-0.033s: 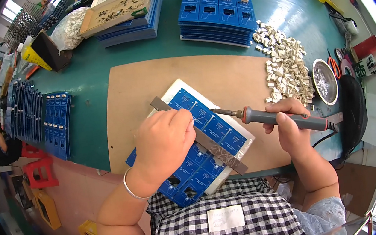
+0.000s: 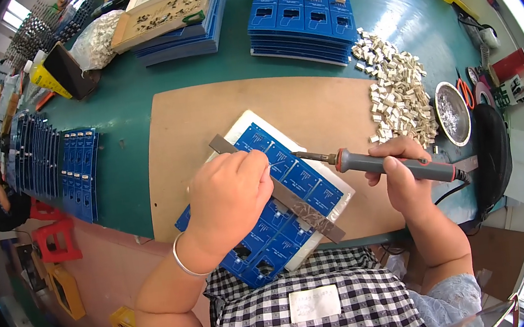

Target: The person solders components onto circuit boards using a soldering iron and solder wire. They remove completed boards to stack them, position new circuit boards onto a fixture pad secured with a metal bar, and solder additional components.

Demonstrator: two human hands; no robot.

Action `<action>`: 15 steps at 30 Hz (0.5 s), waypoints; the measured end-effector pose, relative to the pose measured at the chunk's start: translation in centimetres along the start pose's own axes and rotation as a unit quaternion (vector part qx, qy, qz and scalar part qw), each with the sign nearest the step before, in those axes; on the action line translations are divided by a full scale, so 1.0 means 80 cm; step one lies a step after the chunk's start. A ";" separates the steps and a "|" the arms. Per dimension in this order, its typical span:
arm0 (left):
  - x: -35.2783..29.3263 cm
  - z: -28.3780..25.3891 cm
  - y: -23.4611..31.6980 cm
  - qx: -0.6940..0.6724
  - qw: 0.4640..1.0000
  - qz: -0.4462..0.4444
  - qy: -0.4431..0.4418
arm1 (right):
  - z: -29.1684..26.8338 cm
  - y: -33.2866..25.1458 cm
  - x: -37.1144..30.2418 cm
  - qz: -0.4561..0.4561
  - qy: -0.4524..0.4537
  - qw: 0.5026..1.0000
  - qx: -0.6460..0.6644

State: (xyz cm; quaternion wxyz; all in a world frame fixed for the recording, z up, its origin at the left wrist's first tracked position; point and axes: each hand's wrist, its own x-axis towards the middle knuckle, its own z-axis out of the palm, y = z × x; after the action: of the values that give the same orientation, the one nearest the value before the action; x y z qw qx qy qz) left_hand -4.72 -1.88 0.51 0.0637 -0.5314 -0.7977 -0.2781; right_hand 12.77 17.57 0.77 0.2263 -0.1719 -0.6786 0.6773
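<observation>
My right hand (image 2: 405, 173) grips a soldering iron (image 2: 378, 164) with a grey and red handle; its tip points left, at the blue circuit board panel (image 2: 306, 181). Over that panel, my left hand (image 2: 229, 186) is closed in a pinch, with a thin strand of solder wire (image 2: 277, 162) showing by the fingertips, close to the iron's tip. A flat grey metal bar (image 2: 309, 211) lies slantwise across the panel, partly hidden under my left hand. Beneath the panel is a white pad (image 2: 345, 200), tilted on the brown work board (image 2: 185, 117).
White connectors (image 2: 396, 93) are heaped at the right, beside a metal bowl (image 2: 452, 114) and orange scissors (image 2: 465, 94). Blue panels (image 2: 300, 14) are stacked at the back; more panels (image 2: 82, 174) stand at the left. A shallow box (image 2: 161, 13) holds small parts.
</observation>
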 end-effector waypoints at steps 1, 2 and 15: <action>0.000 0.001 0.001 0.000 1.000 0.001 0.007 | 0.001 0.000 0.000 0.001 -0.007 1.000 -0.003; 0.000 0.001 0.003 0.007 1.000 -0.013 -0.005 | 0.001 0.001 0.001 0.006 -0.010 1.000 -0.002; 0.005 0.002 0.004 0.030 0.998 -0.028 -0.037 | 0.008 0.003 0.005 0.015 -0.039 0.999 -0.029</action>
State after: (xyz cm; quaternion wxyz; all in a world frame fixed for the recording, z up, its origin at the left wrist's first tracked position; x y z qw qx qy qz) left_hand -4.57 -1.36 0.69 0.0427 -0.5165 -0.8221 -0.2357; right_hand 12.11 17.28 0.58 0.1845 -0.1623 -0.7035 0.6668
